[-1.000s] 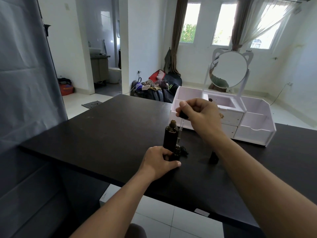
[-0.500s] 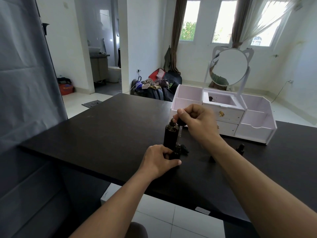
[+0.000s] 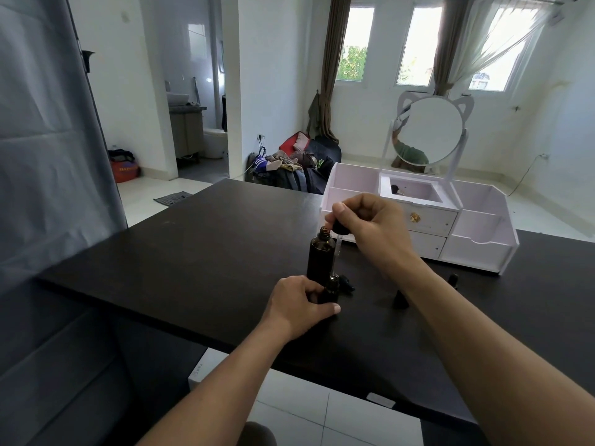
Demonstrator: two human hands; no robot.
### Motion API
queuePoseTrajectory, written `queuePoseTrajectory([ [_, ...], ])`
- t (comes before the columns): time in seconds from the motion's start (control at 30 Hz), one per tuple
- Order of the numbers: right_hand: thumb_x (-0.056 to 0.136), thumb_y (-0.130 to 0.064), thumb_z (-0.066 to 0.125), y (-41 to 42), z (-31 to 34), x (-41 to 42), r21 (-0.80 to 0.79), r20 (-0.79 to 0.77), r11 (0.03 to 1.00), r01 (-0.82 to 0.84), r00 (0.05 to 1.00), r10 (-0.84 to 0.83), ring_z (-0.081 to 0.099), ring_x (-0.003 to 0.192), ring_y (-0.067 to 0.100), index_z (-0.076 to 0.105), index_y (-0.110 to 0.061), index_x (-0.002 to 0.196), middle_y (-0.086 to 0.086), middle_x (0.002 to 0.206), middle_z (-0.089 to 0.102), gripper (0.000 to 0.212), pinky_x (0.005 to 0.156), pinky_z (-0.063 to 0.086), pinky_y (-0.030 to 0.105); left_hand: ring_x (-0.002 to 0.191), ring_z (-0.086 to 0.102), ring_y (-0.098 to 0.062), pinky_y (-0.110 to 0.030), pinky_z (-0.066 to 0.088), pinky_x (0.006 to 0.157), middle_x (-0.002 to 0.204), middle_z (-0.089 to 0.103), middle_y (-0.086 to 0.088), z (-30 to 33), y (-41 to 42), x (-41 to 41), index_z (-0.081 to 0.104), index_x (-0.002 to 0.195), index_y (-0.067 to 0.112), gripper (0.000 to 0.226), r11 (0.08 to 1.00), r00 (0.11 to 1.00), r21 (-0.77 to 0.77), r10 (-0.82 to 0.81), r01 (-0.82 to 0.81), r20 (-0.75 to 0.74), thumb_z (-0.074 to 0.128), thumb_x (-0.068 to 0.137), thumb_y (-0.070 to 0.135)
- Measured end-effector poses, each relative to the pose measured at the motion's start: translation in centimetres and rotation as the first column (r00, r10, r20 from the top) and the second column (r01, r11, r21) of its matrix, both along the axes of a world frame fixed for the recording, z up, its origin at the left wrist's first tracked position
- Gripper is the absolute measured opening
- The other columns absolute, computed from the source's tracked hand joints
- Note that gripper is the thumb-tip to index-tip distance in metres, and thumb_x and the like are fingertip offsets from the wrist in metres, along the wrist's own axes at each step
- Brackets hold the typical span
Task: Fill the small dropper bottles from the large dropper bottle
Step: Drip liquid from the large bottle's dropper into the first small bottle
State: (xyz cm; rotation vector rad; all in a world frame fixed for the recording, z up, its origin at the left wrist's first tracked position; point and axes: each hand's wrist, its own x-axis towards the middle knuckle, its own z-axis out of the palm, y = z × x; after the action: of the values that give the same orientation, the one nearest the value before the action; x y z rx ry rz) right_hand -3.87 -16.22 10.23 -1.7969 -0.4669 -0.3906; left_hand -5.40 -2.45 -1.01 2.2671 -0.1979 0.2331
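Nearest us, our left hand (image 3: 297, 302) is closed around a small dropper bottle (image 3: 331, 289) on the bench (image 3: 193, 252), directly in front of the large dropper bottle (image 3: 320, 257). The small one looks light and tippy, so we hold it low. Above, our right hand (image 3: 370, 226) pinches the dropper (image 3: 339, 236) by its rubber bulb; its thin glass tube seems fragile. Beyond the large bottle stands a white organiser (image 3: 476, 246).

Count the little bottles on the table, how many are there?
3: one small bottle held by the left hand, one beside the right forearm, one near the organizer. More may be hidden.
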Motion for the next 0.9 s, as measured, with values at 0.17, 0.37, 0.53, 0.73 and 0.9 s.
queuePoseTrajectory([
  [0.17,0.092,-0.016,0.066,0.0,0.1,0.0,-0.039,-0.001,0.999,0.009,1.0,-0.009,0.074,0.079,0.019,0.067,-0.018,0.077,0.004,0.081,0.076,0.015,0.083,0.06,0.043,0.078,0.059,-0.006,-0.021,0.047,0.071,0.087,0.063,0.008,0.0,0.0,0.0,0.074,0.101,0.021,0.035,1.0,1.0,0.0,-0.013,0.013,0.008,0.079,0.074,0.043],
  [0.37,0.094,-0.012,0.062,0.0,1.8,0.4,0.123,0.019,0.992,0.018,1.0,-0.021,0.074,0.079,0.022,0.067,-0.012,0.083,0.009,0.084,0.074,0.012,0.076,0.059,0.031,0.072,0.057,-0.004,-0.017,0.042,0.065,0.081,0.062,0.009,-0.3,0.1,0.2,0.075,0.097,0.02,0.037,1.0,1.0,-0.02,0.005,-0.005,0.013,0.081,0.071,0.046],
  [0.53,0.094,-0.013,0.063,0.6,4.1,1.9,0.242,0.09,0.965,0.096,0.989,-0.121,0.074,0.079,0.022,0.068,-0.012,0.086,0.007,0.086,0.075,0.01,0.077,0.06,0.03,0.071,0.057,-0.005,-0.018,0.044,0.066,0.08,0.062,0.009,-0.4,0.0,0.2,0.074,0.093,0.021,0.034,1.0,1.0,-0.009,0.005,-0.005,0.021,0.081,0.071,0.045],
  [0.73,0.094,-0.018,0.064,1.6,4.1,3.6,0.171,0.124,0.976,0.131,0.98,-0.154,0.074,0.078,0.021,0.068,-0.015,0.085,0.006,0.083,0.075,0.01,0.084,0.06,0.044,0.075,0.058,-0.005,-0.017,0.042,0.065,0.084,0.062,0.008,-0.4,0.0,0.4,0.074,0.099,0.021,0.039,1.0,1.0,-0.004,0.03,-0.03,-0.002,0.081,0.071,0.047],
  [0.9,0.092,-0.021,0.066,2.2,2.4,4.6,0.103,0.072,0.982,0.157,0.984,-0.165,0.074,0.078,0.022,0.071,-0.01,0.087,0.007,0.08,0.075,0.013,0.085,0.058,0.048,0.079,0.059,-0.006,-0.02,0.047,0.071,0.09,0.063,0.008,-0.4,0.0,0.5,0.072,0.105,0.022,0.045,0.999,0.999,0.002,0.046,-0.046,-0.025,0.08,0.07,0.049],
])
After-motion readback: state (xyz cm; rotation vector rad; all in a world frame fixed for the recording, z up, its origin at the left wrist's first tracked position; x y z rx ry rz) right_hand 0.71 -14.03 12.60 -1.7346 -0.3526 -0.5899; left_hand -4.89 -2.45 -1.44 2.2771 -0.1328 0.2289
